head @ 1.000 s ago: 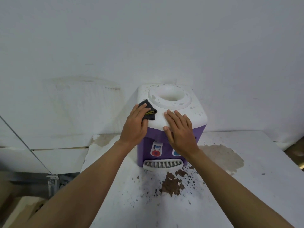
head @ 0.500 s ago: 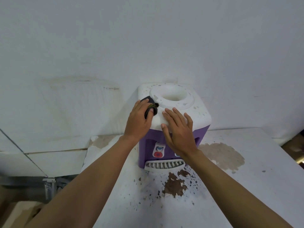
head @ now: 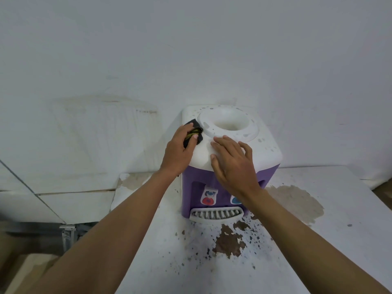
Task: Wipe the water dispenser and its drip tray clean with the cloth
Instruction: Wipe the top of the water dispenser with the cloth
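Note:
A small water dispenser [head: 269, 151] with a white speckled top and purple body stands on the table against the wall. Its white slotted drip tray [head: 216, 214] sits at the front base, below a red tap and a blue tap. My left hand [head: 178, 151] grips a bunched black cloth [head: 194, 133] with a yellow-green edge and holds it on the top's left side, beside the round bottle well. My right hand [head: 233, 164] lies flat with straight fingers on the front of the white top, covering part of the purple front.
The white table [head: 339, 240] has flaked paint and brown bare patches in front of and right of the dispenser. A white wall rises right behind. To the left the table ends, with a lower white ledge and floor clutter below.
My left hand has slid the cloth back along the left side of the top, toward the wall. The right hand stays pressed on the front of the top.

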